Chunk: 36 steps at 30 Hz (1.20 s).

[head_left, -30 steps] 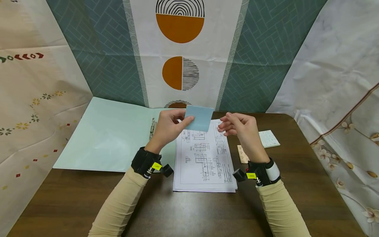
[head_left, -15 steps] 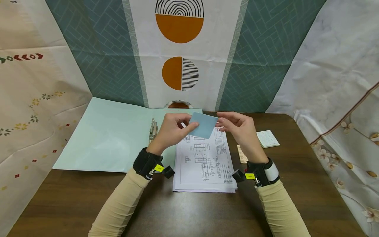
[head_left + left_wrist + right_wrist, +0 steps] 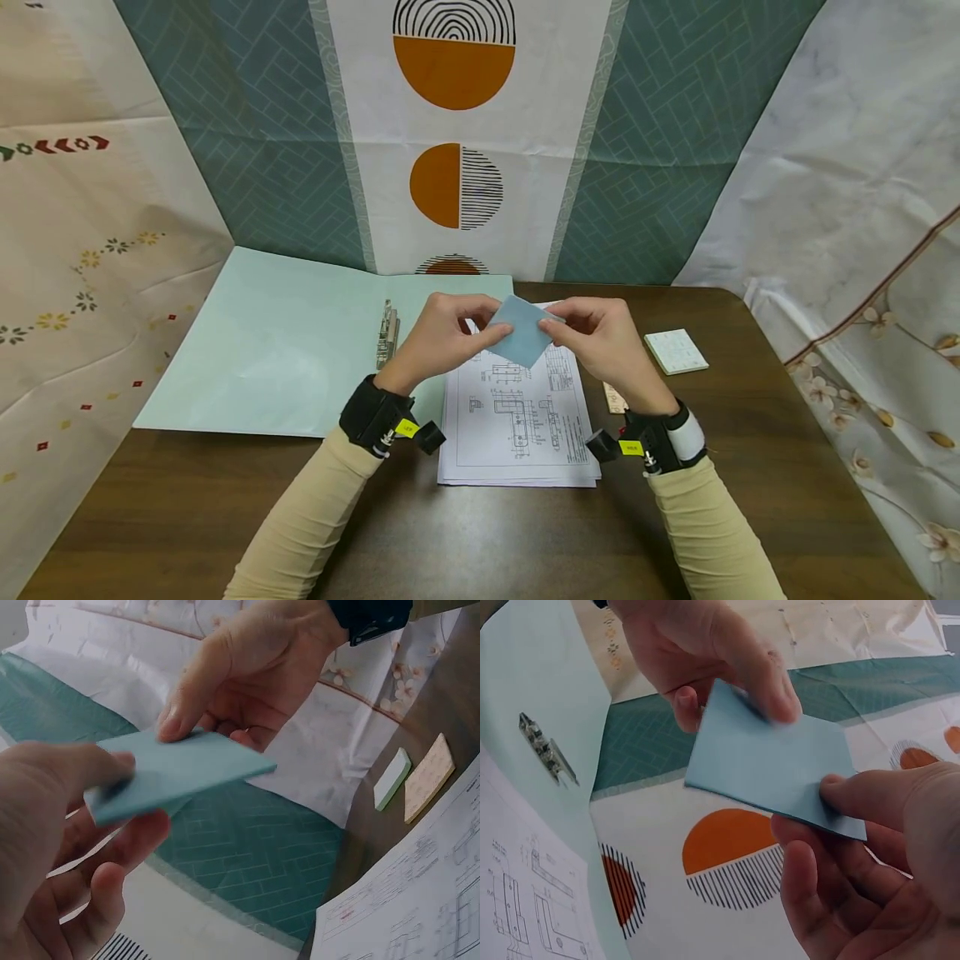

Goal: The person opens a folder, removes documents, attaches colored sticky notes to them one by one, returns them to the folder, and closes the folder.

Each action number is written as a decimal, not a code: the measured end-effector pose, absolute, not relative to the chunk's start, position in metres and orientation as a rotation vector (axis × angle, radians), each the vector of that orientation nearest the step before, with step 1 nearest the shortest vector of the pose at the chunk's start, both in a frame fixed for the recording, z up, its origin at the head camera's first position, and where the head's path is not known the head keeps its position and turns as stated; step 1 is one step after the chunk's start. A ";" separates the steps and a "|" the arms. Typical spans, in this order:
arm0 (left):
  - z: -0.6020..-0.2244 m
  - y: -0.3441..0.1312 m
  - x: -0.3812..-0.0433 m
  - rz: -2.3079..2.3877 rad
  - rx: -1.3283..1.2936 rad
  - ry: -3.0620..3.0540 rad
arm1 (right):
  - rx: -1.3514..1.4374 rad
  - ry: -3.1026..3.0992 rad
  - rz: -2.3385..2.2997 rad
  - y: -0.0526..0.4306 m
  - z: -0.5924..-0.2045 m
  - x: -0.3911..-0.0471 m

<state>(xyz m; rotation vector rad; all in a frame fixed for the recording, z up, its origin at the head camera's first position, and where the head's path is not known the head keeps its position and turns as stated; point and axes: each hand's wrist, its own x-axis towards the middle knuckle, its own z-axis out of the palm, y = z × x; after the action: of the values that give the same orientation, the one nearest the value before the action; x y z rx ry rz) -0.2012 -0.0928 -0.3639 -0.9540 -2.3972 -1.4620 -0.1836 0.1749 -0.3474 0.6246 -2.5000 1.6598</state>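
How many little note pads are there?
3: blue pad, pinched by the left hand and right hand; white pad and beige pad, on the table right of the papers.

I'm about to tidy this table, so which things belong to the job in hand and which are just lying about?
Probably the job: blue square, pinched by left hand and right hand.

Seemingly lying about: open folder with metal clip, drawing sheets, white-topped pad, beige pad.
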 end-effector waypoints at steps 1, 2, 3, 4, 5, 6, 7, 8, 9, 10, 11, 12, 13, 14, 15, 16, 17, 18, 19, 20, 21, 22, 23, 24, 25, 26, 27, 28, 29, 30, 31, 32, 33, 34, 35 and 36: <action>-0.363 -0.096 -0.202 -1.490 -0.936 -2.382 | 0.608 -2.487 1.672 0.176 -0.347 -0.184; -0.361 -0.100 -0.203 -1.524 -0.911 -2.362 | 0.584 -2.467 1.696 0.177 -0.347 -0.183; -0.360 -0.104 -0.203 -1.559 -0.880 -2.338 | 0.555 -2.438 1.732 0.179 -0.346 -0.183; -0.358 -0.108 -0.204 -1.587 -0.846 -2.310 | 0.523 -2.397 1.785 0.180 -0.346 -0.183; -0.357 -0.111 -0.204 -1.610 -0.808 -2.283 | 0.490 -2.348 1.841 0.181 -0.346 -0.183; -0.356 -0.114 -0.204 -1.633 -0.777 -2.256 | 0.460 -2.297 1.892 0.182 -0.345 -0.184; -0.355 -0.116 -0.204 -1.651 -0.757 -2.234 | 0.430 -2.247 1.936 0.182 -0.346 -0.184; -0.354 -0.117 -0.205 -1.656 -0.745 -2.223 | 0.408 -2.201 1.976 0.182 -0.346 -0.184; -0.354 -0.118 -0.205 -1.663 -0.744 -2.220 | 0.393 -2.162 2.005 0.182 -0.345 -0.184; -0.354 -0.118 -0.205 -1.669 -0.749 -2.222 | 0.383 -2.136 2.019 0.182 -0.346 -0.184; -0.354 -0.117 -0.206 -1.676 -0.759 -2.225 | 0.376 -2.122 2.021 0.181 -0.346 -0.183; -0.354 -0.116 -0.206 -1.685 -0.774 -2.231 | 0.377 -2.118 2.014 0.181 -0.346 -0.183; -0.355 -0.116 -0.206 -1.696 -0.787 -2.235 | 0.376 -2.115 2.010 0.181 -0.346 -0.183; -0.355 -0.115 -0.206 -1.707 -0.797 -2.239 | 0.378 -2.114 2.007 0.180 -0.346 -0.182; -0.356 -0.114 -0.206 -1.718 -0.805 -2.240 | 0.379 -2.113 2.008 0.180 -0.346 -0.182; -0.356 -0.113 -0.206 -1.720 -0.808 -2.242 | 0.383 -2.115 2.007 0.179 -0.346 -0.182; -0.356 -0.113 -0.206 -1.718 -0.806 -2.244 | 0.387 -2.113 2.012 0.178 -0.346 -0.181; -0.357 -0.112 -0.206 -1.712 -0.801 -2.249 | 0.392 -2.114 2.016 0.178 -0.346 -0.181; -0.357 -0.112 -0.205 -1.704 -0.795 -2.254 | 0.393 -2.115 2.023 0.177 -0.346 -0.181; -0.357 -0.111 -0.205 -1.693 -0.789 -2.264 | 0.397 -2.117 2.027 0.176 -0.347 -0.181; -0.358 -0.110 -0.205 -1.684 -0.787 -2.271 | 0.400 -2.117 2.034 0.175 -0.347 -0.181; -0.358 -0.108 -0.204 -1.676 -0.789 -2.277 | 0.407 -2.125 2.036 0.174 -0.347 -0.181; -0.358 -0.107 -0.204 -1.661 -0.788 -2.286 | 0.412 -2.131 2.039 0.173 -0.347 -0.180; -0.359 -0.105 -0.203 -1.653 -0.796 -2.290 | 0.419 -2.146 2.032 0.172 -0.348 -0.180; -0.359 -0.103 -0.203 -1.646 -0.809 -2.290 | 0.429 -2.155 2.033 0.171 -0.348 -0.180; -0.360 -0.101 -0.203 -1.639 -0.827 -2.287 | 0.447 -2.167 2.028 0.170 -0.348 -0.180; -0.360 -0.099 -0.202 -1.633 -0.844 -2.282 | 0.461 -2.177 2.023 0.168 -0.349 -0.179; -0.361 -0.097 -0.202 -1.623 -0.857 -2.277 | 0.477 -2.189 2.015 0.167 -0.350 -0.179; -0.361 -0.095 -0.201 -1.610 -0.866 -2.274 | 0.489 -2.194 2.009 0.166 -0.350 -0.179; -0.361 -0.094 -0.201 -1.605 -0.875 -2.270 | 0.498 -2.198 2.006 0.166 -0.351 -0.179; -0.361 -0.093 -0.200 -1.598 -0.876 -2.270 | 0.505 -2.196 2.009 0.165 -0.351 -0.179; -0.361 -0.093 -0.200 -1.592 -0.872 -2.272 | 0.509 -2.200 2.003 0.165 -0.351 -0.179; -0.361 -0.093 -0.199 -1.588 -0.864 -2.275 | 0.507 -2.202 2.004 0.165 -0.352 -0.179; -0.361 -0.093 -0.199 -1.580 -0.859 -2.279 | 0.508 -2.203 2.010 0.164 -0.352 -0.179; -0.361 -0.094 -0.198 -1.574 -0.856 -2.285 | 0.508 -2.207 2.015 0.165 -0.352 -0.178; -0.361 -0.094 -0.199 -1.566 -0.858 -2.287 | 0.510 -2.211 2.024 0.165 -0.352 -0.178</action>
<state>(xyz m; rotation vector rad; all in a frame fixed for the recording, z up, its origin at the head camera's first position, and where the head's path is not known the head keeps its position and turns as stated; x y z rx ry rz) -0.1986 -0.0944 -0.3611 -0.8582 -2.2873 -1.5659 -0.1777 0.1648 -0.3517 0.5096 -2.2109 2.0237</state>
